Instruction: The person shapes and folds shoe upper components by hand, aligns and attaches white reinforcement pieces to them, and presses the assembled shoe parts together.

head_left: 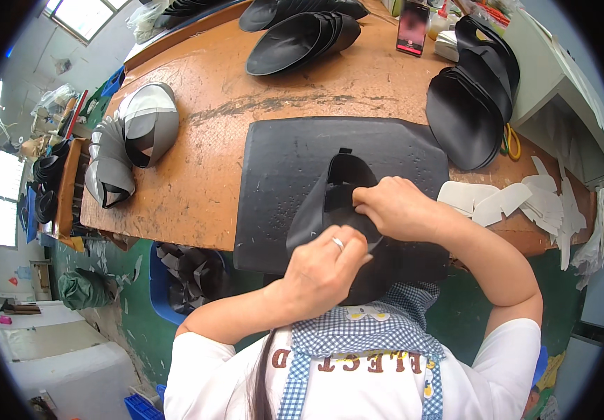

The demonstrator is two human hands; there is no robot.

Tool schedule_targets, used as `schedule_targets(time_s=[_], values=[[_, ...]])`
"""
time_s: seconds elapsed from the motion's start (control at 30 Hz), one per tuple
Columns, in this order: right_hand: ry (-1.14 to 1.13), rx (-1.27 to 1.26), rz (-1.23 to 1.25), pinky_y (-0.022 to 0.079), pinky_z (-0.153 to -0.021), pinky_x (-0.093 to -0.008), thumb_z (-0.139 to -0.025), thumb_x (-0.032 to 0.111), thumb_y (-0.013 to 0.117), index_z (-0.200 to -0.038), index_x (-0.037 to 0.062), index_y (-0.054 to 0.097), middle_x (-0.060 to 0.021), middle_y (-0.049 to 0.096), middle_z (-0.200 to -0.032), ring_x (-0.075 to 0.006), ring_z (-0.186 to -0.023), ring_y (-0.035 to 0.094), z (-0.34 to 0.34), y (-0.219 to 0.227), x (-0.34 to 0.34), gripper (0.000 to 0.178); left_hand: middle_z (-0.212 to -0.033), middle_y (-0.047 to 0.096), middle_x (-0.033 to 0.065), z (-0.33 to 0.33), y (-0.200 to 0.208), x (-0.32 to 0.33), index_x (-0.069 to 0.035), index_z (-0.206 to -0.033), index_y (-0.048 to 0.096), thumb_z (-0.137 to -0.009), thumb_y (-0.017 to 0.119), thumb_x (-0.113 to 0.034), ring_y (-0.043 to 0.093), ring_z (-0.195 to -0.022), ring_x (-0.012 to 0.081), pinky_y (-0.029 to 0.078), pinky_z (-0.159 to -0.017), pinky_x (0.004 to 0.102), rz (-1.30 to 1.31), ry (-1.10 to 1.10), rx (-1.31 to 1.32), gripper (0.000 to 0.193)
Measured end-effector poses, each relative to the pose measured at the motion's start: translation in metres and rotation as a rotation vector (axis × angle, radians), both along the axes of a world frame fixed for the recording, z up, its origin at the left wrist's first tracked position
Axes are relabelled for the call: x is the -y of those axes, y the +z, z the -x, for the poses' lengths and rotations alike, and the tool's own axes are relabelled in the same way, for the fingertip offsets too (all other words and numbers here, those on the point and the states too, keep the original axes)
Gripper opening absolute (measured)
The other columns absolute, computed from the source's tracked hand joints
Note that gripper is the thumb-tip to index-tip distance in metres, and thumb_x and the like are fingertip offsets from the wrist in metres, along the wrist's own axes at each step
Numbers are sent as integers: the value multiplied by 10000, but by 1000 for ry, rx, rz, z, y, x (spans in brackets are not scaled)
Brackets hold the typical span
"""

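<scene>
A black shoe upper [309,211], curved into an open loop, stands over a black rubber mat [277,157] at the near edge of the table. My left hand [323,269], a ring on one finger, is closed on the near left edge of the upper. Above and to its right, my right hand [401,208] pinches the upper's inner right edge with bent fingers. The fingertips of both hands are partly hidden, and so is the near end of the upper.
Nested black uppers [288,45] lie at the back, with another stack [464,115] at right. Grey-white uppers [151,115] sit at left. White cut pieces [494,203], yellow-handled scissors [513,143] and a phone [412,28] lie rightward. A blue bin [162,301] stands below.
</scene>
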State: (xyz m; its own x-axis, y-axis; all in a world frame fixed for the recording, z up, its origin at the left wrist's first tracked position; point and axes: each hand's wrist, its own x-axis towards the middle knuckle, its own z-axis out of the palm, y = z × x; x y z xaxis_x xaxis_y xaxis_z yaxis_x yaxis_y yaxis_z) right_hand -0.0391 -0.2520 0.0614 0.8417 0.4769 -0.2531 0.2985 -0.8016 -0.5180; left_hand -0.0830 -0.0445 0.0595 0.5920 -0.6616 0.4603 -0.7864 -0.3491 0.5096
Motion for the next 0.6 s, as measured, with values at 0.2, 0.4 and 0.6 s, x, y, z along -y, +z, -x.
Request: schedule_targets(time_s=[0.2, 0.4, 0.6], values=[[-155, -431, -369, 538, -489, -343, -1046, 147, 485, -1077, -67, 624, -146, 663, -763, -222, -500, 666, 1, 18, 10, 257, -1108, 604, 129, -39, -15, 3, -14, -925, 605, -740, 842, -71, 566, -1083, 333, 490, -913, 436, -94, -1, -181, 306], [-141, -489, -529, 504, -479, -301, -1094, 193, 423, -1032, -28, 594, -72, 622, -790, -176, -529, 684, 5, 0, 27, 287, -1237, 609, 143, -50, -29, 2, -14, -890, 620, -787, 837, -107, 548, -1219, 341, 475, -993, 442, 35, -12, -198, 258], [-96, -517, -571, 500, -506, -271, -1100, 213, 413, -975, 0, 565, -46, 591, -759, -168, -558, 703, 3, -5, 30, 290, -1114, 666, 111, -59, -23, 0, 6, -901, 631, -796, 839, -119, 632, -1072, 287, 510, -924, 376, -33, -24, -305, 264]])
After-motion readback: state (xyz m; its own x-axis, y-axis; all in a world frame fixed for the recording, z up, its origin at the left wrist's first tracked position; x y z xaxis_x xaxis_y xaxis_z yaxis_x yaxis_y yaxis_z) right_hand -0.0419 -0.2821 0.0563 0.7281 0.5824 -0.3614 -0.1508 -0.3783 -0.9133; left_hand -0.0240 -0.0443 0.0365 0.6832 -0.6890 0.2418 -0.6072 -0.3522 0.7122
